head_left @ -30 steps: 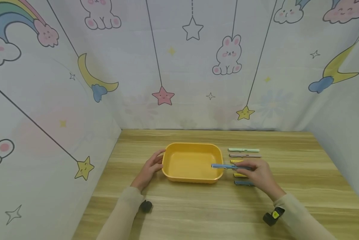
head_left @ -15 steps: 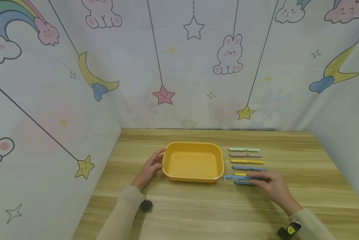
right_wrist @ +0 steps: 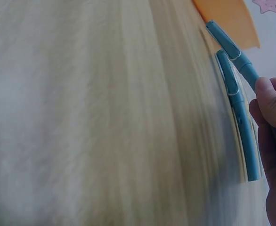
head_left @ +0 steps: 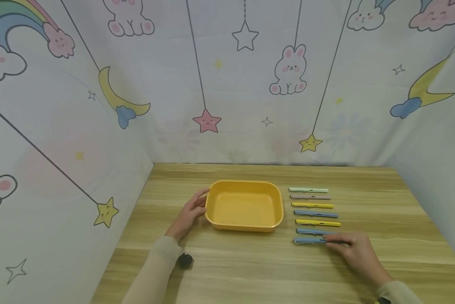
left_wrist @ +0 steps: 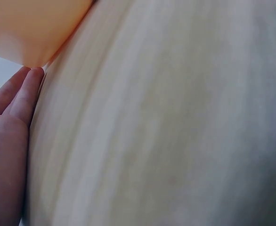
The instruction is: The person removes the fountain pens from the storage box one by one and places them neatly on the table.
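A blue pen (head_left: 309, 241) with a wire clip is pinched between the thumb and fingers of my right hand (head_left: 358, 252), at the near end of a row of pens. Its cap points left. The right wrist view shows this held pen (right_wrist: 228, 45) apart from another blue pen (right_wrist: 244, 136) lying on the table. My left hand (head_left: 188, 214) rests its fingers against the left side of a yellow plastic tray (head_left: 244, 229) with nothing visible inside. In the left wrist view, fingertips of the left hand (left_wrist: 11, 127) touch the tray's wall (left_wrist: 34, 28).
Beyond the held pen lie a blue pen (head_left: 307, 232), a yellow pen (head_left: 318, 222), another blue pen (head_left: 315, 214), another yellow pen (head_left: 312, 205), a mauve pen (head_left: 310, 197) and a pale green pen (head_left: 308, 190). A patterned cloth (head_left: 242, 93) surrounds the wooden table (head_left: 250, 266).
My right hand has carried the blue pen from over the tray's right rim toward me and right, past the row, to its near end. The left hand has stayed at the tray.
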